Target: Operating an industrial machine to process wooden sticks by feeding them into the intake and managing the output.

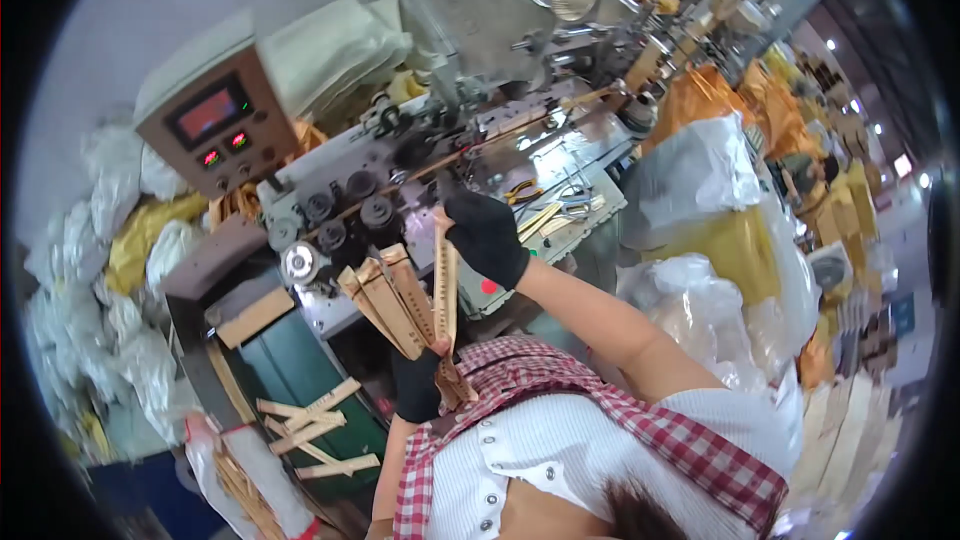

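Note:
A black half-finger glove covers my left hand (418, 387), which is low in front of my chest. It is closed around the lower end of a bundle of long, flat tan packets (385, 300) with dark print, fanned out at the top. One narrow packet (446, 290) stands apart on the bundle's right side. My right hand (485, 238), also in a black glove, pinches that packet's upper end between its fingertips. Whether the packets are paper sleeves or bare wood I cannot tell. Several similar packets (318, 420) lie loose and crossed in the green-bottomed bin at lower left.
Ahead stands a machine with dark rollers (345, 210) and a long feed track. A control box (210, 115) with a lit screen is at left. Yellow-handled pliers (521, 192) rest on the machine bed. Plastic-wrapped bags (710, 290) crowd the right; a filled white sack (245, 480) stands lower left.

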Motion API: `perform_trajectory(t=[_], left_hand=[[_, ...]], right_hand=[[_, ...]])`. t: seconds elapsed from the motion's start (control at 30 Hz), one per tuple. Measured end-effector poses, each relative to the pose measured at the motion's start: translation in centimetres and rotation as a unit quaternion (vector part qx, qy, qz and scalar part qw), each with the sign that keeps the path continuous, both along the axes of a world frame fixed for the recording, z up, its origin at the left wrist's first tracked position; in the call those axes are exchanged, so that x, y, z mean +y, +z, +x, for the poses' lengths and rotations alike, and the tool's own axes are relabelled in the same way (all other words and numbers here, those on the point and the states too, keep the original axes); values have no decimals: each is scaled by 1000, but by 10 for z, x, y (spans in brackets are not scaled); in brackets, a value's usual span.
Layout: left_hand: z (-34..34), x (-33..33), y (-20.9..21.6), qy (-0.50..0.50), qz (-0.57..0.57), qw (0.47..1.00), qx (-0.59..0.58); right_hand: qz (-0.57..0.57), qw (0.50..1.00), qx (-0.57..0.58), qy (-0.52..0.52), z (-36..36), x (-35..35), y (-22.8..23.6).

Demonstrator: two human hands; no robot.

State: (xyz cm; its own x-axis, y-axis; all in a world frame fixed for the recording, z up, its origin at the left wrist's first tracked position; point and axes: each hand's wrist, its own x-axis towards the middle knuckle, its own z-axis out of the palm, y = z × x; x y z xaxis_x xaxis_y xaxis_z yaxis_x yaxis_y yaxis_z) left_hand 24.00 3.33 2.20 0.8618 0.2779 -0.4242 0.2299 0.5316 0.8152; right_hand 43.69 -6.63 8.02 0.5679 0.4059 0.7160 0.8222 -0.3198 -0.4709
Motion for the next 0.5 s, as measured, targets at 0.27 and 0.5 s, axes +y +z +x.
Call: perform_trajectory(t=[0.27,0.5], left_hand=[[49,-19,-3,50,-49,997,-39],[6,17,-13,196,-113,971,-69]], right_hand=[[-185,975,45,112,-48,-39,-10],[-182,969,73,151,12,28,12]])
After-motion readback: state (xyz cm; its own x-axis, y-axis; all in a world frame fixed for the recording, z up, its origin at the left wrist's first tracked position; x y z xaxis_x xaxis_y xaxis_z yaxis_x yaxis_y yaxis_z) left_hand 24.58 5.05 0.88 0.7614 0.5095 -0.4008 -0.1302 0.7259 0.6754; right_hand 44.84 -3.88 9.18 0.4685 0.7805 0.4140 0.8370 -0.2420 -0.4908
